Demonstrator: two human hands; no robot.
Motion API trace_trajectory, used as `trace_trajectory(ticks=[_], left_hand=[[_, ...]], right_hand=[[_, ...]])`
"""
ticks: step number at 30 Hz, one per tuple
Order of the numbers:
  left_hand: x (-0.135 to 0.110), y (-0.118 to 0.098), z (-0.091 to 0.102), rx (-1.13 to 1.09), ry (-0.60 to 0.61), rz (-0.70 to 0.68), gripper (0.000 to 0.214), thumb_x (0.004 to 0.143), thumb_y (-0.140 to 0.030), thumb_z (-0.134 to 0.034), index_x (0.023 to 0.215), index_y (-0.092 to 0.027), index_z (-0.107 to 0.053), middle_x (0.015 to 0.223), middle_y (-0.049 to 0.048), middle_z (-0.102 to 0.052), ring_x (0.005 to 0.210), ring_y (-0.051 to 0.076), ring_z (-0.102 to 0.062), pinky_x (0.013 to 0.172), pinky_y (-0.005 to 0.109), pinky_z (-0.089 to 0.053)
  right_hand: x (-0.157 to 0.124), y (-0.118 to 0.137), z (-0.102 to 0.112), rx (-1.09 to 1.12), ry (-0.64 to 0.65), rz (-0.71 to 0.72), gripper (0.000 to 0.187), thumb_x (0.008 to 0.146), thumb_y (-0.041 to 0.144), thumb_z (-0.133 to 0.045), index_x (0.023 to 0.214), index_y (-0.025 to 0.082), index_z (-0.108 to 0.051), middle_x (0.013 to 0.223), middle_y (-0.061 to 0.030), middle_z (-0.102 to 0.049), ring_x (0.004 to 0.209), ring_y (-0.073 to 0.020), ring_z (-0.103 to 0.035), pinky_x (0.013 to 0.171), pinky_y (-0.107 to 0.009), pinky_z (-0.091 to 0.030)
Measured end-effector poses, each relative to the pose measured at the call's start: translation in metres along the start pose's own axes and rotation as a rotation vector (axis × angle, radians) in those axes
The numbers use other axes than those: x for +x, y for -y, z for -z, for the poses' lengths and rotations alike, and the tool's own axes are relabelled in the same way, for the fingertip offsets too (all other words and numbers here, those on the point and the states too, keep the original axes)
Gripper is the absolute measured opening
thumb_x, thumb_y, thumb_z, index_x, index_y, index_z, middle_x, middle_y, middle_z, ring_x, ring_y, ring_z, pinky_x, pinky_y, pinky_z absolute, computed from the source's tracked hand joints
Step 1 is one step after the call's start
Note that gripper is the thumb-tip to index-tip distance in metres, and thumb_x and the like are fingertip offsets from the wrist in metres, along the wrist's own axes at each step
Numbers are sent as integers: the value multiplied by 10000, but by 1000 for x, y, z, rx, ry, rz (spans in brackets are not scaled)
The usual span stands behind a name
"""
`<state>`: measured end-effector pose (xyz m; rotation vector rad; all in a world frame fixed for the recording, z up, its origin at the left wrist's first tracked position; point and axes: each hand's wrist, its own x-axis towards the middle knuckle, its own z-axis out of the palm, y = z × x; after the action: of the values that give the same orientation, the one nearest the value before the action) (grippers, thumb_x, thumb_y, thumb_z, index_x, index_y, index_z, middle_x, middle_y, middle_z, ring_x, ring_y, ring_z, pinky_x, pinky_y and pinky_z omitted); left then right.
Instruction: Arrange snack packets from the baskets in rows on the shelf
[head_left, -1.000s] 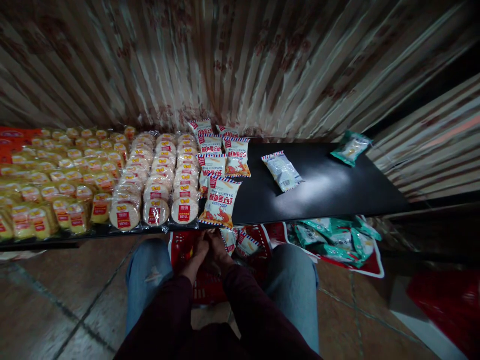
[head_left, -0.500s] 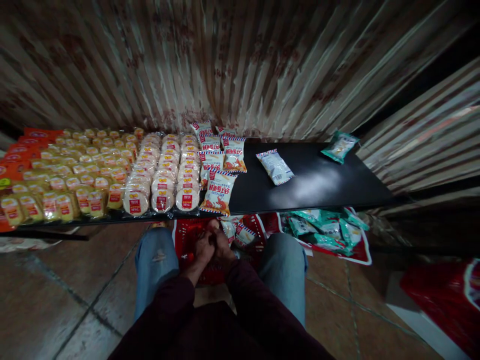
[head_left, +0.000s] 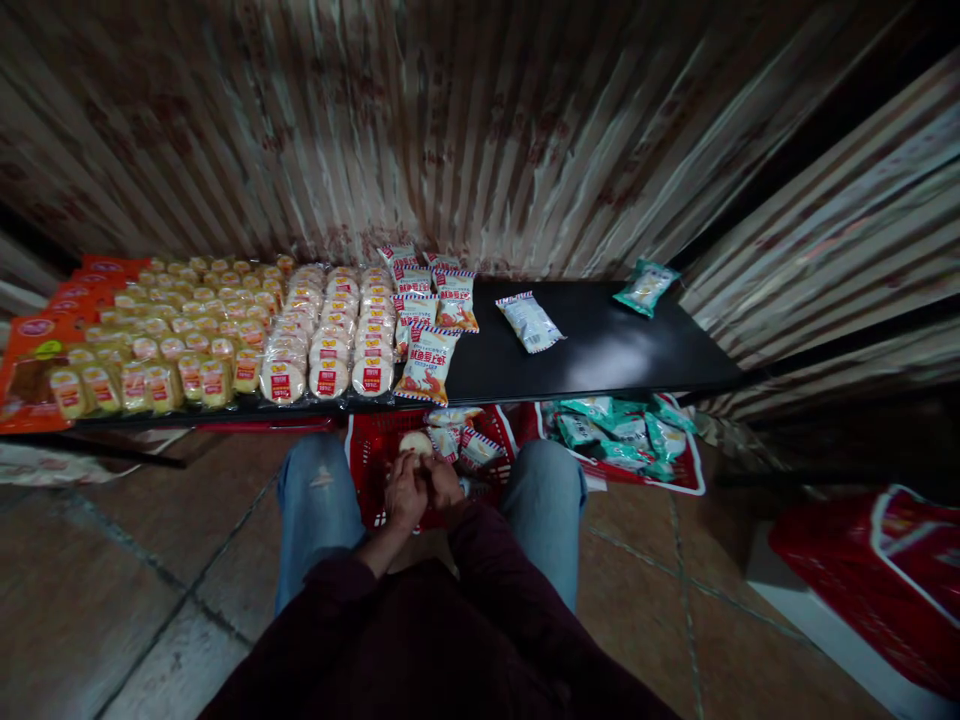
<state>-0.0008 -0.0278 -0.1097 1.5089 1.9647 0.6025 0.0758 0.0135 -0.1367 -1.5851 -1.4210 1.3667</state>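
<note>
Low between my knees, over a red basket (head_left: 363,440), my two hands meet. My left hand (head_left: 406,492) is closed on a round, pale packet of rice crackers (head_left: 415,443), which shows just beyond the fingertips. Pressed in from the other side, my right hand (head_left: 445,484) has its fingers curled at the same packet; its fingertips are partly hidden. Several white snack bags (head_left: 480,449) with striped edges lie in the basket beside the hands. Above, on the black shelf (head_left: 600,345), rows of similar rice cracker packets (head_left: 328,376) stand next to upright shrimp-picture snack bags (head_left: 425,362).
Yellow wrapped cakes (head_left: 161,385) and orange packets (head_left: 37,365) fill the shelf's left side. A white bag (head_left: 529,322) and a green bag (head_left: 646,287) lie farther right. Another red basket (head_left: 694,470) holds green bags. A red container (head_left: 840,560) stands at lower right. Striped curtain hangs behind.
The round rice cracker packet now shows clearly past my fingertips, where earlier it was mostly covered by my hands. The view has shifted slightly, showing more of the basket.
</note>
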Motion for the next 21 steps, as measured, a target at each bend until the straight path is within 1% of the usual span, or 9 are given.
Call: trace_trajectory(ticks=[2,5,9,11,13,15,18,19,21], left_hand=[[-3,2,2,20,-25,-24,512,769,-100,-432,1276,-148,-491,1377,101,-461,1311,197,-373,1111,319,-274],[-7,4,7,57,-20,-79,555,746,-100,-472,1300,-131,-474,1391,115,-446,1353,233,-303,1135,370,-223],[-10,3,17,39,-17,-86,533,782,-101,-452,1310,-174,-476,1363,102,-476,1294,222,-384,1098,355,-286],[-8,3,20,-15,-24,-22,494,814,-130,-441,1298,-217,-486,1315,85,-513,1243,208,-445,1057,340,-341],[-4,5,21,-132,-45,67,461,818,-160,-464,1272,-226,-503,1277,83,-536,1215,207,-477,1021,330,-378],[1,8,19,-396,-58,214,420,802,-177,-502,1220,-209,-534,1227,85,-572,1166,202,-518,972,314,-418],[7,16,14,-802,-29,461,356,785,-184,-511,1138,-177,-561,1043,73,-654,937,165,-627,805,278,-500],[8,19,13,-877,-12,516,342,779,-180,-508,1116,-171,-565,974,64,-668,842,146,-643,741,260,-511],[9,23,12,-944,10,561,322,766,-171,-504,1081,-165,-568,878,48,-675,712,115,-644,658,231,-511]], right_hand=[[-5,3,-2,117,-25,-78,257,844,333,-408,924,192,-607,678,-61,-659,628,-202,-635,597,-326,-509],[-12,6,-4,269,-56,-157,234,796,364,-466,895,189,-587,753,-64,-680,691,-194,-647,656,-322,-523],[-20,12,-2,393,-78,-187,301,712,425,-574,891,183,-588,822,-54,-690,751,-184,-648,714,-312,-519],[-22,17,1,451,-68,-171,372,663,465,-630,898,178,-611,842,-45,-696,791,-185,-645,753,-313,-510],[-24,22,3,494,-43,-136,404,632,494,-666,881,177,-643,860,-41,-703,834,-191,-638,799,-321,-497],[-25,24,5,482,-16,-101,399,646,523,-657,847,179,-673,880,-43,-707,869,-198,-626,825,-328,-485],[-25,21,5,411,19,-102,398,692,551,-610,815,181,-693,890,-46,-705,885,-201,-617,830,-334,-478],[-24,18,4,411,12,-110,398,692,551,-609,813,181,-694,884,-45,-705,880,-200,-617,830,-335,-477],[-23,10,2,443,-46,-120,394,666,544,-634,807,179,-685,860,-43,-703,864,-199,-619,827,-341,-475]])
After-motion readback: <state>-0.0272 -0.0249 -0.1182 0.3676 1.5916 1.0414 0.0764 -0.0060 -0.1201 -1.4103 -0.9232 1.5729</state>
